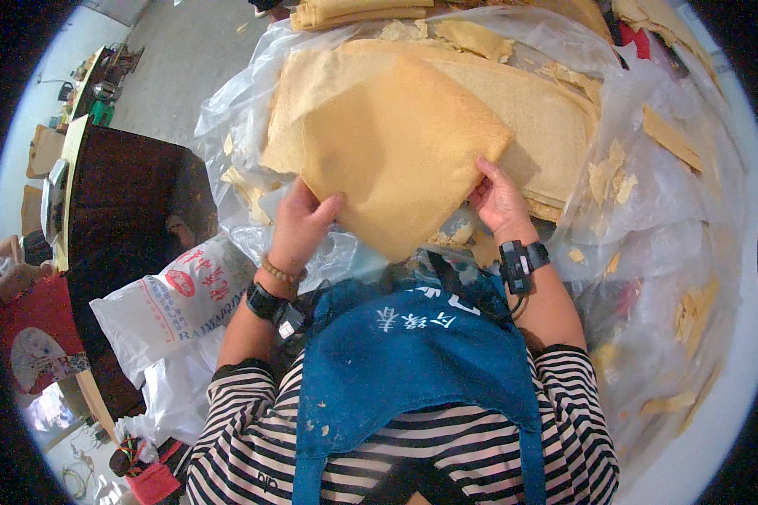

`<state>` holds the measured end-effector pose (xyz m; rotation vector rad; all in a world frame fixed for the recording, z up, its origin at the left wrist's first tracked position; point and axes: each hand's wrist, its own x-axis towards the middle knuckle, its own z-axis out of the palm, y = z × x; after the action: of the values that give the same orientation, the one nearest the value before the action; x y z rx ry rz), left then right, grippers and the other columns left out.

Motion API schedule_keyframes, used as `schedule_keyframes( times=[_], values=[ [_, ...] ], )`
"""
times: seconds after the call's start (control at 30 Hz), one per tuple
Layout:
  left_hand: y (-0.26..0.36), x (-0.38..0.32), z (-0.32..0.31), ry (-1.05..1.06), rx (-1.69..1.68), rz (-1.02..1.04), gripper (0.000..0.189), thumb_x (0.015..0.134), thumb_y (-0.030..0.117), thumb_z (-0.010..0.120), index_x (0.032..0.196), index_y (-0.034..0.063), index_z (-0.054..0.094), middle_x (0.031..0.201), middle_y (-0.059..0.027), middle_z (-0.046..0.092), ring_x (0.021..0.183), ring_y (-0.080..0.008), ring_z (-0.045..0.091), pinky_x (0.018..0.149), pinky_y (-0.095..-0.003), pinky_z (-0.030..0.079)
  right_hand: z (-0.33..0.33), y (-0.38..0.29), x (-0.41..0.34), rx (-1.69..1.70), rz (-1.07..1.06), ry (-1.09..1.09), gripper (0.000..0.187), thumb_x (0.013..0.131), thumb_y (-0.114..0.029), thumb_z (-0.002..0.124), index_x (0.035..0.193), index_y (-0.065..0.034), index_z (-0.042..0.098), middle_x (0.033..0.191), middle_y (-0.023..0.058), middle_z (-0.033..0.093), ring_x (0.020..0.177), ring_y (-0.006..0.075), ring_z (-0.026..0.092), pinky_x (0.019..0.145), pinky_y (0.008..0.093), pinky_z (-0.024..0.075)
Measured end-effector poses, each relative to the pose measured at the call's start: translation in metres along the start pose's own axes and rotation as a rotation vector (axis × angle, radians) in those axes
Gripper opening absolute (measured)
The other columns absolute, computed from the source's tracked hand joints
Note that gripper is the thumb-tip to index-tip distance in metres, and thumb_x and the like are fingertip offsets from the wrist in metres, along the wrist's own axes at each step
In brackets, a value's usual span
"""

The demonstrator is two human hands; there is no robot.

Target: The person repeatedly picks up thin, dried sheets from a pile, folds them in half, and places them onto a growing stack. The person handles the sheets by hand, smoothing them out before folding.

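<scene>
A thin, yellow, roughly square sheet (pixel 398 151) is held up between my two hands, one corner pointing down towards my apron. My left hand (pixel 306 218) pinches its left corner between thumb and fingers. At its right edge, my right hand (pixel 499 196) grips it with the thumb on top. Beneath and beyond the held sheet lies a stack of larger, paler yellow sheets (pixel 543 126) on clear plastic film (pixel 240 107). Exactly what the sheets are made of, I cannot tell.
Broken yellow pieces (pixel 613 177) and a narrow strip (pixel 673 139) lie on the plastic at right. Folded yellow sheets (pixel 366 14) are at the far edge. A white printed sack (pixel 183 297) stands at left beside a dark brown cabinet (pixel 132 189). A red cloth (pixel 31 315) is farther left.
</scene>
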<state>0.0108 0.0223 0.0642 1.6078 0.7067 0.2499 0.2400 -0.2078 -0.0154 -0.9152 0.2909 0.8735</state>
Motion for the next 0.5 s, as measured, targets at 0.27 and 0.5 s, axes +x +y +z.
schedule_keyframes(
  times=[0.27, 0.5],
  values=[
    [0.058, 0.104, -0.035, -0.372, 0.169, 0.220, 0.055, 0.096, 0.014, 0.066, 0.146, 0.0018, 0.048, 0.132, -0.0055, 0.063, 0.116, -0.0159, 0.060, 0.100, -0.0335, 0.049, -0.027, 0.005, -0.057, 0.237, -0.051, 0.014, 0.032, 0.090, -0.026, 0.076, 0.116, -0.0143, 0.063, 0.107, 0.0033, 0.070, 0.097, 0.0211, 0.067, 0.083, 0.0435, 0.0585],
    [0.027, 0.230, -0.032, -0.244, 0.919, 0.147, 0.048, 0.090, 0.019, 0.067, 0.134, 0.0017, 0.059, 0.111, -0.0145, 0.072, 0.097, -0.0254, 0.069, 0.085, -0.0388, 0.055, -0.031, 0.034, -0.034, 0.174, 0.079, 0.044, 0.032, 0.094, -0.036, 0.072, 0.114, -0.0122, 0.064, 0.107, 0.0059, 0.070, 0.102, 0.0225, 0.068, 0.086, 0.0422, 0.0579]
  ],
)
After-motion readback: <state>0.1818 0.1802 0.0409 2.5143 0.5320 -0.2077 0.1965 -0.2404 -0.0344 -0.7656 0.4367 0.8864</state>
